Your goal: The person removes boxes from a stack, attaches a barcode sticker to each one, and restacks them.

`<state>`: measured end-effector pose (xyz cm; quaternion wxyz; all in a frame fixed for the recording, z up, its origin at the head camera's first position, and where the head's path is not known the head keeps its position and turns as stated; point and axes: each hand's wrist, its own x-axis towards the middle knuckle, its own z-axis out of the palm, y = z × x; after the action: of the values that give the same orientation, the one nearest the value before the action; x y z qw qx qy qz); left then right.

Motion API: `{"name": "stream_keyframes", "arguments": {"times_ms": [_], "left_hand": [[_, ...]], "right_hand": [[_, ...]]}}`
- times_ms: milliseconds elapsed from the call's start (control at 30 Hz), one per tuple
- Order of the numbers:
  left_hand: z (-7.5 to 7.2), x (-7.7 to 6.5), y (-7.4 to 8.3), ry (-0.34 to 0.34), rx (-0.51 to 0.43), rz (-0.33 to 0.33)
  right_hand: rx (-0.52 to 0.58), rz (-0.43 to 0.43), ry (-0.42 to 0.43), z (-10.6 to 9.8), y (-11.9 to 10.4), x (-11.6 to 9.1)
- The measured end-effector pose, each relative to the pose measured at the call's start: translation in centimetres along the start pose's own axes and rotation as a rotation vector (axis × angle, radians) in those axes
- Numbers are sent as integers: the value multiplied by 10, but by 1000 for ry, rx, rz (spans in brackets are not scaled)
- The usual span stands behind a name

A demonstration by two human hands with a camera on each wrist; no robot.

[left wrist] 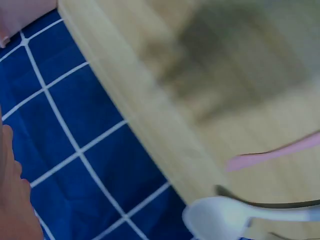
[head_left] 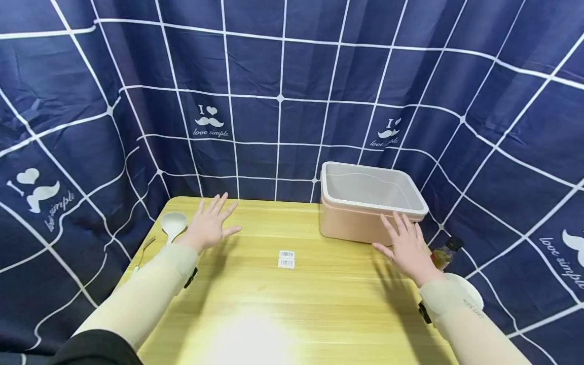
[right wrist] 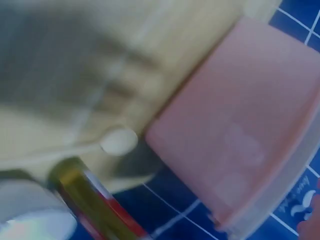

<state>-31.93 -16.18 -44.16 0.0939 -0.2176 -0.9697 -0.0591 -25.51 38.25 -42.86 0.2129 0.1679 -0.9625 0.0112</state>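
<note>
My left hand [head_left: 207, 225] is held over the back left of the table with its fingers spread and nothing in it. Close beside it lies a white ladle [head_left: 173, 224], also seen in the left wrist view with a pink handle [left wrist: 272, 154] near it. On the right, my other hand [head_left: 406, 248] is spread too, holding nothing, in front of a pink storage box [head_left: 351, 225] with a white rim. Whether its fingertips touch the box I cannot tell. Next to that hand stands a bottle [head_left: 447, 252] with a black cap, partly hidden.
Two small barcode labels [head_left: 286, 258] lie mid-table. A thin fork-like utensil [head_left: 145, 248] is at the left edge. A white bowl [head_left: 472, 291] shows behind the right forearm; the right wrist view has a pale spoon [right wrist: 119, 141] between bottle and box. Blue checked curtains [head_left: 255, 121] surround the table.
</note>
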Motion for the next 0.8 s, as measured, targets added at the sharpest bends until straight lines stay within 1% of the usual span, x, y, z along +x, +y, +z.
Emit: {"name": "stream_keyframes", "arguments": {"times_ms": [100, 167, 267, 367, 467, 533, 567, 633, 667, 733, 800], "left_hand": [[-9, 18, 7, 30, 32, 37], [-20, 33, 13, 16, 46, 47], [-39, 59, 26, -26, 37, 43], [-60, 90, 42, -75, -20, 0], [-76, 123, 57, -96, -115, -69], [-83, 143, 68, -101, -209, -131], [-86, 153, 73, -102, -273, -164], [-87, 169, 86, -91, -417, -229], [-85, 175, 93, -80, -496, -264], [-80, 183, 109, -74, -675, -353], [-67, 189, 125, -69, -854, -447]], "right_hand": [[-13, 3, 42, -14, 8, 13], [-12, 10, 61, -26, 14, 24], [12, 53, 70, -45, 29, 38], [30, 135, 37, -62, 47, 51], [40, 233, -29, -74, 66, 58], [46, 290, -70, -80, 78, 63], [50, 318, -87, -82, 84, 65], [82, 382, -123, -83, 93, 68], [104, 416, -144, -82, 97, 68], [151, 475, -184, -77, 103, 66], [213, 526, -226, -68, 107, 61]]}}
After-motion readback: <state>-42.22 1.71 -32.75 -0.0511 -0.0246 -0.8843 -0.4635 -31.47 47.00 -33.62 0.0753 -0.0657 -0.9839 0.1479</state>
